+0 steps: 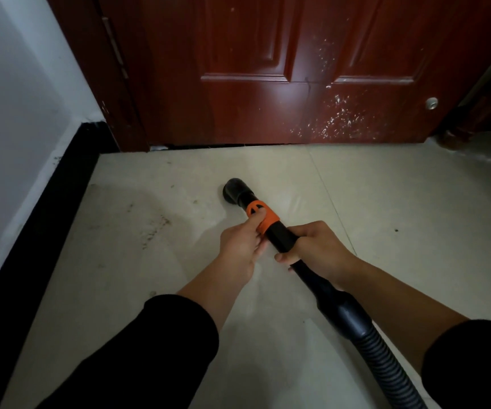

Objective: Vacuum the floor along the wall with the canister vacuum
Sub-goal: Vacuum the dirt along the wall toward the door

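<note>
A black vacuum wand [282, 236] runs from the lower right toward the middle of the pale tiled floor [386, 196]. Its round black nozzle [234, 191] points down at the tiles, a short way in front of the door. An orange collar [260, 215] sits behind the nozzle. My left hand [242, 246] holds the wand at that collar, thumb over the orange part. My right hand [315, 249] grips the black tube just behind it. The ribbed hose [386, 370] leaves the frame at the bottom right. The canister is out of view.
A dark red wooden door [268, 84] closes off the far side, its lower right speckled with white marks. A white wall [11, 113] with a black skirting board [46, 225] runs along the left. Dirt smudges [156, 228] lie near the skirting. Dark furniture [480, 113] stands at the far right.
</note>
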### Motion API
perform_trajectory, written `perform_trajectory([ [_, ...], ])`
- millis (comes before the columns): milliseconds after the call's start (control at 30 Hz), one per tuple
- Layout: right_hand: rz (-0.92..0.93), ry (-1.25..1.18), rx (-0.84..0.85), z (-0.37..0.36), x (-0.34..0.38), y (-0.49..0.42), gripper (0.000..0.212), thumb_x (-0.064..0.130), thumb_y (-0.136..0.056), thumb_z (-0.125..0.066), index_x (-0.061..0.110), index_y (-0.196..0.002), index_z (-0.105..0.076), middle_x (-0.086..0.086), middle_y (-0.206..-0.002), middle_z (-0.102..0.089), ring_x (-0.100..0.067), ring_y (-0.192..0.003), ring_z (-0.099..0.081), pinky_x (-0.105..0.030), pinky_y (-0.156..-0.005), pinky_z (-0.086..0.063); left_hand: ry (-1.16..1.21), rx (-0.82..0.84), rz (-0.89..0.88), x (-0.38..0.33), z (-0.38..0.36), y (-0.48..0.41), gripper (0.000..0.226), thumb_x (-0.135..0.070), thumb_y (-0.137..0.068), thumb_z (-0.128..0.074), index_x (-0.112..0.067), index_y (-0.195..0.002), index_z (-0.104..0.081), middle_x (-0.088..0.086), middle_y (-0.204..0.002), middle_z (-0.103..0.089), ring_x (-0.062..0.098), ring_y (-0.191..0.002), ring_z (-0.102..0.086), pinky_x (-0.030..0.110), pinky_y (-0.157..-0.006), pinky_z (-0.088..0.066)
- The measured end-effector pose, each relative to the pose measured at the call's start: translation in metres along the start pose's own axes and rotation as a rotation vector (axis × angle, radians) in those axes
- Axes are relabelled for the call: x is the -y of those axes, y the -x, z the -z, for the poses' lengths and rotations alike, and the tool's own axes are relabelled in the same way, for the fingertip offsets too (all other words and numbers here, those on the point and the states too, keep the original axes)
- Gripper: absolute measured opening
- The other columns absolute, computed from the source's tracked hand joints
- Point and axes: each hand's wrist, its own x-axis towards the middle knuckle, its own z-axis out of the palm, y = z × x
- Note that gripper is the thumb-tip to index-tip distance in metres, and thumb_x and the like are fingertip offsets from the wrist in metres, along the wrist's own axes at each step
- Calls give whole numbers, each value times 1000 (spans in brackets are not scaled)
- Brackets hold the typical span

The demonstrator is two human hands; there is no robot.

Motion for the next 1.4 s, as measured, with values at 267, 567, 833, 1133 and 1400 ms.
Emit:
perform_trajectory([
  [267,-24,-62,96,-12,13,2,23,-6,-75,-72,3,-95,-75,-6,-67,-64,-18,-58,-60,-22,-56,-51,36,-35,-25,-6,22,4,20,-23,-85,-73,-7,-89,-61,10,-94,-67,15,-85,-66,24,-70,-55],
  [567,-20,-88,164,-35,24,4,25,-6,-74,-72,7,-95,-76,-13,-77,-67,-23,-64,-63,-31,-67,-58,37,-104,-85,-16,48,12,20,-23,-85,-74,-10,-80,-60,7,-85,-65,11,-74,-65,25,-74,-54],
  [833,-26,-54,206,-54,31,7,26,-7,-74,-71,4,-97,-75,-16,-78,-64,-25,-65,-61,-36,-72,-58,40,-128,-110,-21,72,22,19,-24,-85,-73,-11,-82,-61,12,-96,-68,13,-79,-67,24,-71,-55],
  [1133,-8,5,253,-67,38,16,26,-7,-75,-70,5,-97,-76,-16,-77,-65,-25,-64,-61,-33,-68,-56,45,-155,-125,-20,91,33,18,-24,-86,-72,-11,-82,-61,13,-99,-68,16,-88,-67,28,-84,-54],
  [1400,-5,43,278,-72,38,24,27,-7,-73,-71,9,-95,-78,-17,-77,-66,-28,-67,-62,-43,-78,-57,46,-181,-121,-17,100,48,19,-24,-86,-72,-11,-81,-60,12,-97,-67,16,-88,-66,30,-90,-54],
])
